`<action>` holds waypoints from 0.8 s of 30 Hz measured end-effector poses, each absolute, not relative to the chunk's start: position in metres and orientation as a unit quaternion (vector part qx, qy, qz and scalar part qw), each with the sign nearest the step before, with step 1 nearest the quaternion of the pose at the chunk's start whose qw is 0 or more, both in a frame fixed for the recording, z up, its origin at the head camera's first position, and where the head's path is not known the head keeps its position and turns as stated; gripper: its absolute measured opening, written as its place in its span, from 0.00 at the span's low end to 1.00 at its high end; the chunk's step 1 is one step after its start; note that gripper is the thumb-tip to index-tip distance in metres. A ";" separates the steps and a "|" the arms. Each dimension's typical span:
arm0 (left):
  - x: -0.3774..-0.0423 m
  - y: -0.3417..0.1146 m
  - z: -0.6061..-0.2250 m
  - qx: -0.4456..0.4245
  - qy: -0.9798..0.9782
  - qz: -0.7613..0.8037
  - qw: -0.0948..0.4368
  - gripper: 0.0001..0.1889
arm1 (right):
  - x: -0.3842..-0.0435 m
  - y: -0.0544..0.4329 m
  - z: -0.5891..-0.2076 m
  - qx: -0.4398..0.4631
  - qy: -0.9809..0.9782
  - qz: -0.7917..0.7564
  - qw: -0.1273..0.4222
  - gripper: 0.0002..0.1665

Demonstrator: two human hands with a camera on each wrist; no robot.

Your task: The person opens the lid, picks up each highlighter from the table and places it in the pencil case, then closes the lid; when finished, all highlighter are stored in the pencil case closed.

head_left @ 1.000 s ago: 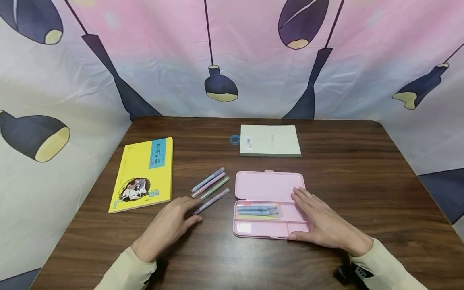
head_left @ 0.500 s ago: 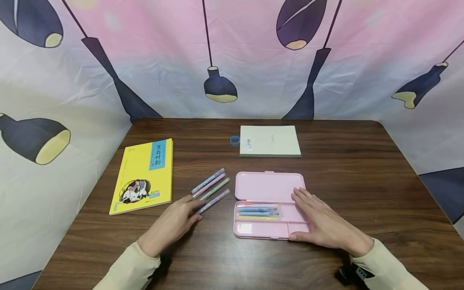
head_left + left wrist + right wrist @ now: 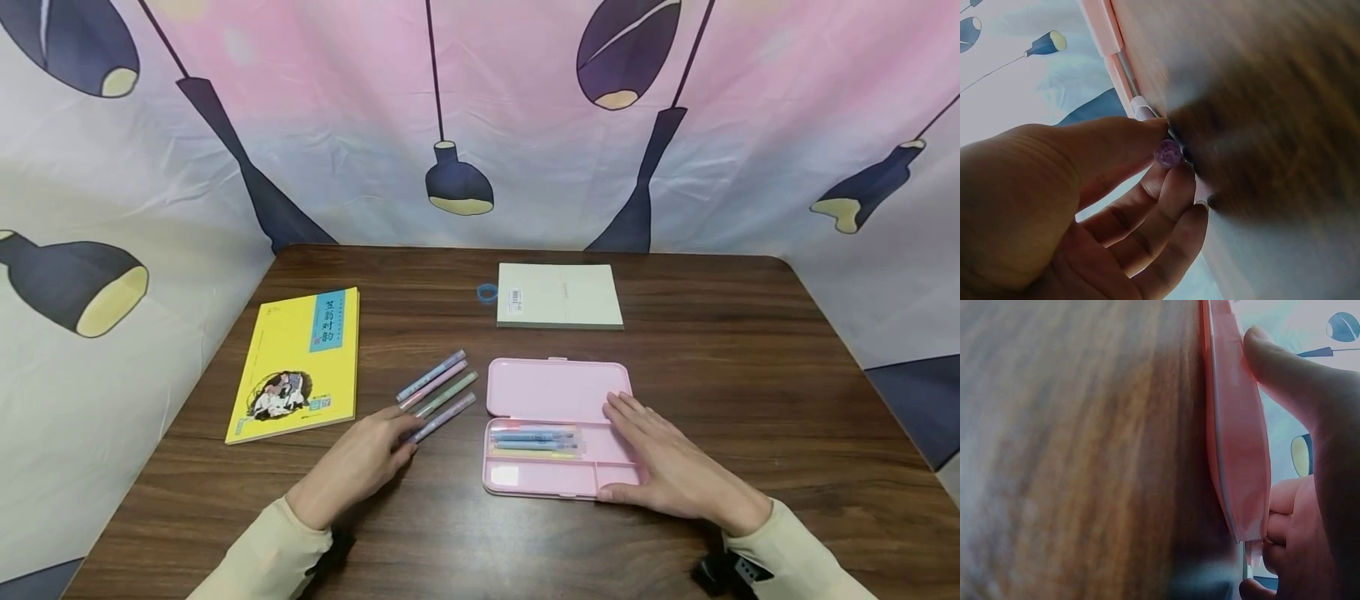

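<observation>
My left hand (image 3: pixel 354 465) pinches the near end of a purple pen (image 3: pixel 450 413) between thumb and fingers; the left wrist view shows the pen's round end (image 3: pixel 1169 154) at the fingertips. Just beyond it lie a green pen (image 3: pixel 448 393), a pink pen (image 3: pixel 435 383) and a blue pen (image 3: pixel 431 375), side by side on the table. A pink pencil case (image 3: pixel 557 390) stands with its lid folded back, several pens in a clear pack (image 3: pixel 534 440) inside. Across the case's right end rests my right hand (image 3: pixel 667 468), fingers fairly straight, thumb at the front edge.
A yellow book (image 3: pixel 300 358) lies on the left of the wooden table (image 3: pixel 720 333). Towards the back are a pale green notebook (image 3: pixel 562 296) and a small blue ring (image 3: pixel 487 292) beside it. A printed cloth (image 3: pixel 525 167) hangs behind the table.
My left hand has shifted slightly right and closed its fingers on the end of the purple pen. My right hand stays on the pencil case.
</observation>
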State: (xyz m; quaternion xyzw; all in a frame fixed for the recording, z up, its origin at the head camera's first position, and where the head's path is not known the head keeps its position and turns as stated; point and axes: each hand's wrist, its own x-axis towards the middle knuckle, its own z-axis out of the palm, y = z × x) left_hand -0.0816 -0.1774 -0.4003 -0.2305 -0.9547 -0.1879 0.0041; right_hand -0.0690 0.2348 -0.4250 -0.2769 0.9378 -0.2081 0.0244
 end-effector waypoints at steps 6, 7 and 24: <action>-0.081 -0.177 -0.399 -0.231 -0.955 -0.185 -0.001 0.09 | -0.069 0.234 -0.426 -0.276 0.939 -0.205 0.024 0.62; -0.081 -0.177 -0.399 -0.231 -0.955 -0.185 -0.001 0.09 | -0.069 0.234 -0.426 -0.276 0.939 -0.205 0.024 0.62; -0.080 -0.182 -0.395 -0.238 -0.950 -0.200 0.006 0.10 | -0.070 0.235 -0.426 -0.294 0.933 -0.208 0.006 0.62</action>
